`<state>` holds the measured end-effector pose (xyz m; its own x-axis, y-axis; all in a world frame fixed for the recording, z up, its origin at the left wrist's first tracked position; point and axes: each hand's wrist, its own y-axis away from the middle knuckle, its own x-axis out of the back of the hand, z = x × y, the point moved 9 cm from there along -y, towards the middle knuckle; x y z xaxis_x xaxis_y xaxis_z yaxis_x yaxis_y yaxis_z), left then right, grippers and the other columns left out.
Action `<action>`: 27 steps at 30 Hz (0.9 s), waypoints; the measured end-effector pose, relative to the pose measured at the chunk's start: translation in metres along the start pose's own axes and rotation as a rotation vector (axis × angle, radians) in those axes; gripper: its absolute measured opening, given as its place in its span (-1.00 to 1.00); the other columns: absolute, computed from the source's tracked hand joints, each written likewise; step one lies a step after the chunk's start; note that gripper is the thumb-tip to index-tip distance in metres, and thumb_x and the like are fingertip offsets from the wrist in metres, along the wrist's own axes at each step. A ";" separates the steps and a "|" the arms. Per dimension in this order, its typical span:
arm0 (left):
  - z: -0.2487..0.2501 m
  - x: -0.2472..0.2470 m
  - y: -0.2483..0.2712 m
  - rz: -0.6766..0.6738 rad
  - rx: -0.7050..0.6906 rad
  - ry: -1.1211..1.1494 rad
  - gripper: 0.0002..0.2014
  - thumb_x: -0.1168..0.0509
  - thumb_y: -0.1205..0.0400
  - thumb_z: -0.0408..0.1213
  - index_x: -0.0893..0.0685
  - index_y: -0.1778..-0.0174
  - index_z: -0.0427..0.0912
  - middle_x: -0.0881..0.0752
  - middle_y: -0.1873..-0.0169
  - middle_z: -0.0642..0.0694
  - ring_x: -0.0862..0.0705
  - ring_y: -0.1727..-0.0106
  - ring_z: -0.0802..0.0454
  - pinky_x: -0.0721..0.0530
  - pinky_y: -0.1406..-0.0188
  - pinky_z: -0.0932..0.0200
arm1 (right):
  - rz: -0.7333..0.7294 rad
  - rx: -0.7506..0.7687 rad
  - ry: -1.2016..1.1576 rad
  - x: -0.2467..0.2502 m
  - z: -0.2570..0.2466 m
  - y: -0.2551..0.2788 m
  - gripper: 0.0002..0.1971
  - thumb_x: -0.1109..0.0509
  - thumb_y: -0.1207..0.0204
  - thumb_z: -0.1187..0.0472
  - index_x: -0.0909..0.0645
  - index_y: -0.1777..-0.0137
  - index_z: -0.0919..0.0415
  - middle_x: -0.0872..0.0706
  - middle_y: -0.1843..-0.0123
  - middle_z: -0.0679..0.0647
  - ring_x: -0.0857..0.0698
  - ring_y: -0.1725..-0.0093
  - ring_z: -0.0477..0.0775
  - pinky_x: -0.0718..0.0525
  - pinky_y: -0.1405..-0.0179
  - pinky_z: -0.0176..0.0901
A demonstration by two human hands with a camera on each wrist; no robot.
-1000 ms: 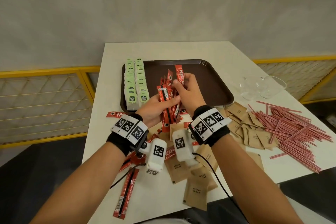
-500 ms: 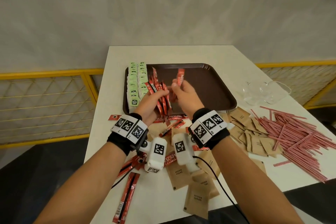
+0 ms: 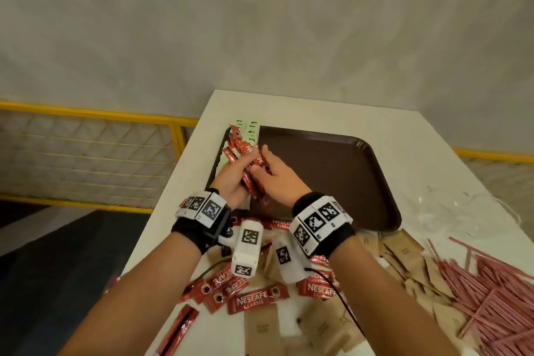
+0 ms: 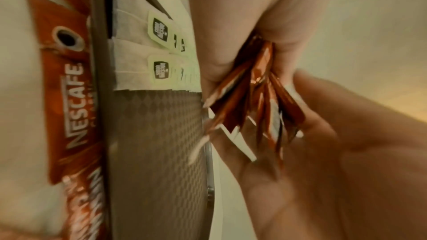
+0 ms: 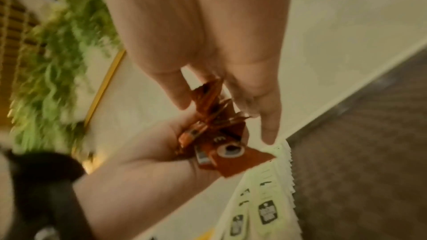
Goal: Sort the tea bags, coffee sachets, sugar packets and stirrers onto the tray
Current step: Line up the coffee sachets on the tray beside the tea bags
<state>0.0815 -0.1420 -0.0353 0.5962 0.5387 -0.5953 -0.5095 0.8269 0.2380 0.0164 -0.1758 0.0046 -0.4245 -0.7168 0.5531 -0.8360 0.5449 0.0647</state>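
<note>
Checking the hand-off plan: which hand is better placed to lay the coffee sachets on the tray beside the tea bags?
Probably right hand: straight-fingered beside the coffee sachets that left hand grips.

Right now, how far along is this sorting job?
About a quarter done. The tea bags already lie in rows on the tray. In hand: the left hand grips a bunch of coffee sachets over the tray, the right hand flat against them. Left on the table: more loose sachets, all sugar packets and stirrers.
</note>
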 end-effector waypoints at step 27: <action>0.071 0.025 -0.092 -0.085 -0.067 -0.134 -0.71 -0.29 -0.59 -0.43 -0.55 -0.24 -0.29 -0.70 -0.16 -0.30 -0.70 -0.18 -0.21 -0.64 -0.18 -0.17 | -0.079 -0.081 -0.269 0.033 0.002 -0.122 -0.77 -0.16 -0.69 0.23 -0.47 -0.28 0.25 -0.69 -0.12 0.18 -0.72 -0.05 0.18 -0.71 -0.06 0.10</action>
<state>0.1876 -0.1928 -0.0173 0.7138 0.4879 -0.5023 -0.4914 0.8601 0.1372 0.1039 -0.2672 0.0138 -0.4449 -0.8422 0.3047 -0.8444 0.5078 0.1706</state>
